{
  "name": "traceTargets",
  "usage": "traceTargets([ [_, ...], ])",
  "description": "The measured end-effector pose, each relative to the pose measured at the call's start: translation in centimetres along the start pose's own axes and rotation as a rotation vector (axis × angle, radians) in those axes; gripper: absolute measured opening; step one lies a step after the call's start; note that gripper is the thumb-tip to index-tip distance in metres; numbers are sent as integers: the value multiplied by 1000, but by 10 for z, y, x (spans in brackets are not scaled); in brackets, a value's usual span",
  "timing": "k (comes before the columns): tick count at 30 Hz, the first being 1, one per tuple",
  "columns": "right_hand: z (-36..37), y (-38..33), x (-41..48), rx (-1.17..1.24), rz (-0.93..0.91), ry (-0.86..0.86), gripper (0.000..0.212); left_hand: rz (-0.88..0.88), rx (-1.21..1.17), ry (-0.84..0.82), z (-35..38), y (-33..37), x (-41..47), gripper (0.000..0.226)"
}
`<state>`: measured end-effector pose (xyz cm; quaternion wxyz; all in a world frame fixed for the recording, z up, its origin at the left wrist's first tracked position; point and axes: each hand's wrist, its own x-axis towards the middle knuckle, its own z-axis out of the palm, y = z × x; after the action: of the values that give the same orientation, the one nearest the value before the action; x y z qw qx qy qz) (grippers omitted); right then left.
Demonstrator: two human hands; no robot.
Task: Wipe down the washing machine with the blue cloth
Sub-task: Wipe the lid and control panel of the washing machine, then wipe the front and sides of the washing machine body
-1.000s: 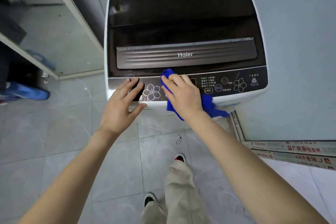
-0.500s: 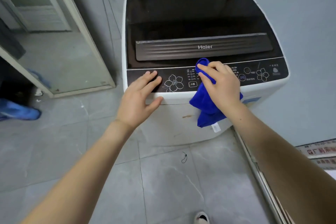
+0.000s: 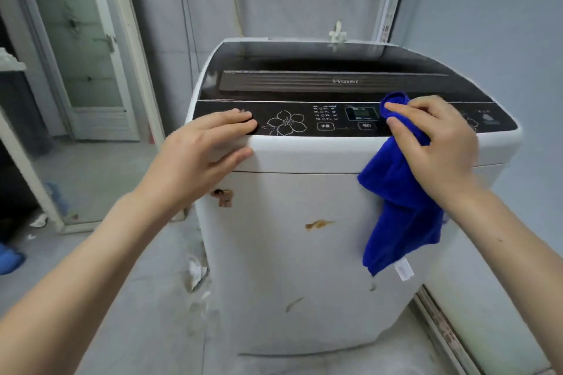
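A white top-loading washing machine (image 3: 298, 268) with a dark glass lid and a black control panel (image 3: 286, 122) fills the middle of the view. Brown stains mark its white front. My right hand (image 3: 432, 146) grips the blue cloth (image 3: 399, 216) and presses its bunched top onto the right half of the panel. The rest of the cloth hangs down the front, a white tag at its lower corner. My left hand (image 3: 201, 158) lies flat, fingers apart, on the panel's left front corner.
A pale wall (image 3: 502, 39) stands close on the machine's right. A metal threshold strip (image 3: 441, 332) runs along the floor at lower right. A glass-panelled door frame (image 3: 91, 70) is on the left. A tap (image 3: 336, 35) and hoses sit behind the machine. The floor is grey tile.
The view has dropped lower and now faces the machine's front. My right hand has slid the cloth rightward along the panel. My left hand has stayed on the left corner.
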<state>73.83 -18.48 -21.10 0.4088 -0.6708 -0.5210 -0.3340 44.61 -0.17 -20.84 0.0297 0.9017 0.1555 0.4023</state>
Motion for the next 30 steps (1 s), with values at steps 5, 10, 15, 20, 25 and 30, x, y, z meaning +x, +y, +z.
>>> traceTargets([
  [5,-1,12,-30,-12,95,183,31,121,39,135,5,-1,-7,27],
  [10,-23,36,-10,88,114,323,32,14,-108,274,-32,-23,-18,61],
  [15,-27,151,-25,29,384,395,63,-442,-651,224,25,-37,-56,86],
  [20,-4,88,-42,-19,287,444,45,-403,-673,376,64,-34,-61,75],
  [25,37,-3,-37,-66,-68,549,26,-399,-654,404,69,-31,-61,79],
  [30,67,-59,-35,-80,-212,487,30,-443,-603,442,72,-27,-59,80],
])
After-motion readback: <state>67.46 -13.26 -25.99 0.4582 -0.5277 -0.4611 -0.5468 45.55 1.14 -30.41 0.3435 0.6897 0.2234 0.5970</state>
